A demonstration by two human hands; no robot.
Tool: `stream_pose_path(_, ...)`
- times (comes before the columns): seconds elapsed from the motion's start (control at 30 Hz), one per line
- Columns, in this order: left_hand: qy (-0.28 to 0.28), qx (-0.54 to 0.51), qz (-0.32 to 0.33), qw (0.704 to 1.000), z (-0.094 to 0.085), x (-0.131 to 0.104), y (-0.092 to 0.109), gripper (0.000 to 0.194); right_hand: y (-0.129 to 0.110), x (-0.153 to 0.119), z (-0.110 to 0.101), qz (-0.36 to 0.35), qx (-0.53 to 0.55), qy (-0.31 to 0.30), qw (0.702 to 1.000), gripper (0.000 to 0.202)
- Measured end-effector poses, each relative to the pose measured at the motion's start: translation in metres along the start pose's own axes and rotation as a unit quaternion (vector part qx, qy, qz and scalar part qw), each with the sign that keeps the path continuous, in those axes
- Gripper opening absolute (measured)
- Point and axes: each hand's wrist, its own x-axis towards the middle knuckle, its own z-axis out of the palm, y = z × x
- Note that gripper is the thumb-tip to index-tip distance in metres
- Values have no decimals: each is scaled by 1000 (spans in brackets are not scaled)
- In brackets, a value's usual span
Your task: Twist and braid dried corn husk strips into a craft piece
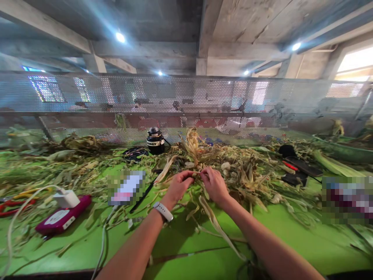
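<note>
Fingers and thumb of the left hand (pixel 177 186) are drawn close together, and those of the right hand (pixel 214 184) are bent in toward them, the two sets of fingertips nearly meeting above the middle of the green counter (pixel 291 245). Something thin and pale seems to lie between them, but it is too small to make out, so I cannot tell whether either pinch is fully closed. A light watch (pixel 163 212) circles the left wrist.

Dried husks (pixel 247 169) lie heaped just beyond the fingertips and spread to the right, toward the back edge of the counter. From this heap a husk bundle (pixel 192 146) stands upright, directly behind the hands. One long husk strip (pixel 217 229) slants from beneath the right hand toward the front edge.

Left of the bundle, near the back edge, a black jar (pixel 155 142) stands upright beside a dark flat object (pixel 135 153). Nearer the left hand lie a slim black rod (pixel 142 196) and a blurred phone-like slab (pixel 127 188), with a white cable (pixel 101 243) running from it to the front edge. Toward the front left corner, a white plug (pixel 66 199) sits in a magenta power strip (pixel 77 212); red-handled pliers or scissors (pixel 14 210) lie by the left edge. A green basin (pixel 354 154) occupies the back right corner, and a perforated screen (pixel 175 91) rises along the back.
</note>
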Motion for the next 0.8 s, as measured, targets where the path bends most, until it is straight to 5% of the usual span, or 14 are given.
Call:
stream_pose_path(0.2, -29, -69, -16, 997, 1, 3, -4, 31, 0, 0, -1, 87, 91, 6, 992, 15)
stream_pose_path(0.3, 11, -88, -37, 995, -2, 5, -5, 34, 6, 7, -9, 143, 160, 24, 977, 22)
stream_pose_path(0.4, 67, -103, -47, 991, -6, 5, -3, 37, 9, 14, -20, 210, 319, 9, 924, 34)
stream_pose_path(0.5, 71, -127, -56, 988, -7, 4, -3, 38, 5, 16, -27, 236, 477, -27, 846, 42)
stream_pose_path(0.57, 67, -131, -65, 987, -7, 3, -3, 39, 0, 15, -26, 229, 522, -52, 820, 41)
stream_pose_path(0.8, 28, -132, -64, 989, -2, 4, -5, 40, -1, 11, -13, 160, 476, -17, 865, 31)
